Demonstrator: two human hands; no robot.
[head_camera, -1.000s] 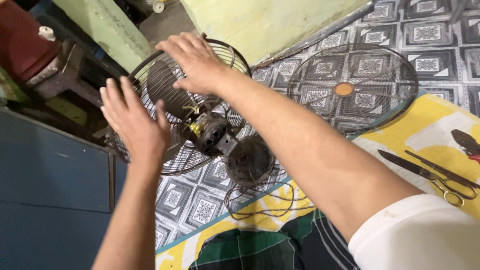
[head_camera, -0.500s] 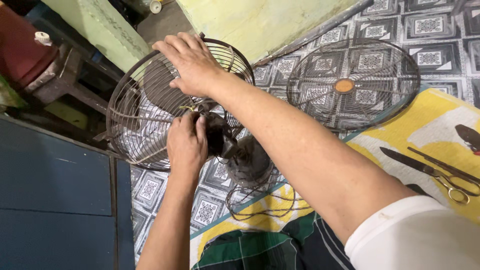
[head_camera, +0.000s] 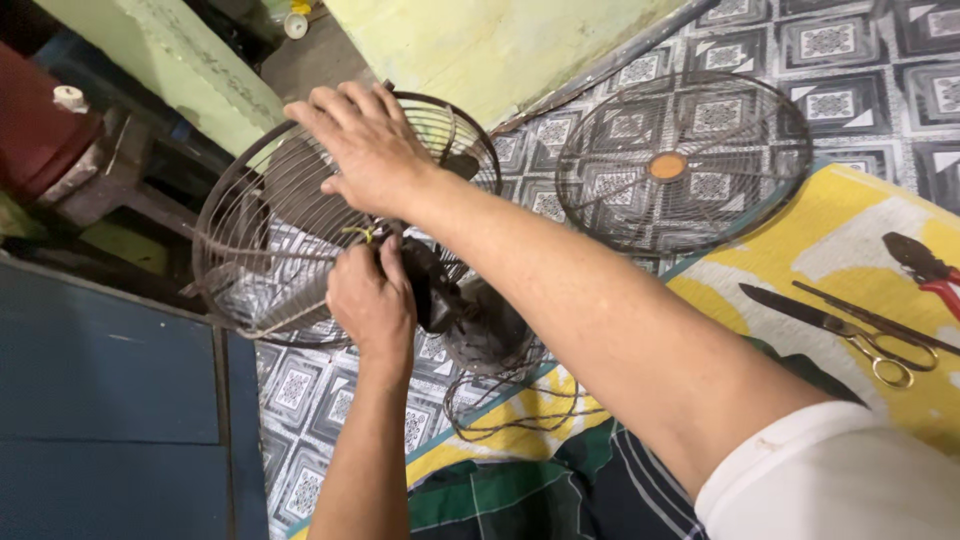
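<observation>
1. At the left of the floor, the rear wire guard of an old fan stood tilted on its edge, its open dish facing away from the person.
2. The left hand was curled at the guard's hub, fingers pinched on or around the yellow-green wires just above the dark motor housing — whether they truly gripped the wires I could not tell.
3. The right hand lay flat and open on the guard's upper rim, pressing, not gripping.
4. The motor lay just right of the left hand — nearer it than the right hand — above the round base.
5. Farther right lay the loose front guard, then scissors on the yellow mat.
</observation>
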